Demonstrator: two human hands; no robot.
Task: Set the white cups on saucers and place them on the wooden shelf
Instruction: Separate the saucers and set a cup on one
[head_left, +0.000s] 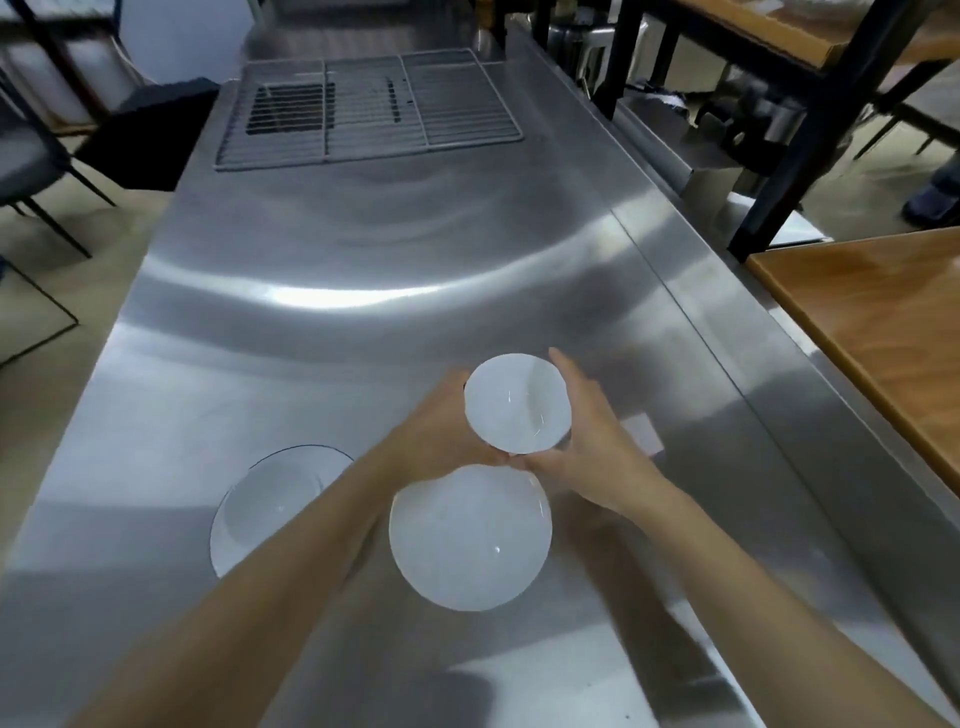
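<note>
Empty white cup held in both hands above the steel counter.

The white cup (517, 402), nothing inside, sits between the left hand (447, 426) and right hand (589, 434), fingers of both wrapped around its sides. Just below it is a bare white saucer (470, 540); a second saucer (270, 504) lies left on the steel counter (363, 291). A wire rack (369, 106) rests far back, and a wooden shelf (883, 322) stands right.

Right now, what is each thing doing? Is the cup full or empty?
White cup: empty, upright, held between both hands.
Left hand: gripping the cup.
Right hand: gripping the cup.
Near saucer: bare, flat on the steel counter.
Left saucer: bare, partly hidden by the arm.
Wire rack: lying flat.
</note>
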